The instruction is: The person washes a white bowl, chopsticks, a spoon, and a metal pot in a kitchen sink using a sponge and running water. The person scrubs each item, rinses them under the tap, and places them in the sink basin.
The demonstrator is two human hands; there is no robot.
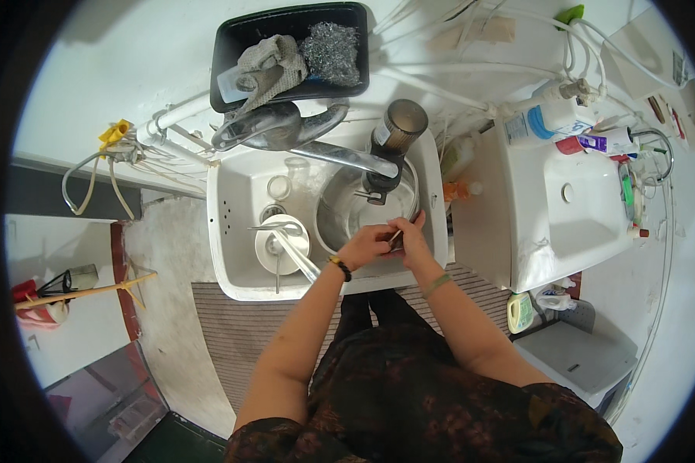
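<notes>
Both hands meet above the near right rim of a round metal basin (347,202) in the white sink (243,289). Between my left hand (373,242) and my right hand (411,240) is a small thin object (395,237), gripped by both. Fingers cover most of it, so its kind is unclear. To the left, a white bowl (260,254) holds metal cutlery (289,228) and a pale-handled utensil (298,257). A clear glass (279,187) stands behind the bowl. The chrome faucet (341,155) reaches over the basin, with a dark filter attachment (385,173) at its end.
A black plastic tray (223,58) with a cloth (272,61) and steel-wool scourers (331,53) sits behind the faucet. Right of the sink stands a second white basin (585,202) with bottles around its rim. A grey lidded bin (573,353) and striped mat (231,324) are on the floor.
</notes>
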